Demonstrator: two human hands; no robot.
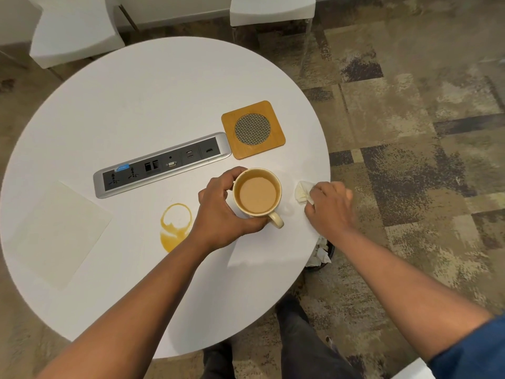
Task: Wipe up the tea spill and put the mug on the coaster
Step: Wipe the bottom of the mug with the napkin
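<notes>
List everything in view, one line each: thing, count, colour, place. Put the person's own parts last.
table: 1, white, round, centre
mug: 1, cream, holding milky tea, near the table's right edge
coaster: 1, wooden with mesh centre, beyond the mug
tea spill: 1, amber ring and puddle, left of the mug
tissue: 1, white, crumpled, right of the mug
napkin: 1, white, flat, table's left
power strip: 1, silver and black, table's middle
chairs: 2, white, beyond the table
bin: 1, dark, under the table's right edge
left hand: grips the mug
right hand: holds the tissue
</notes>
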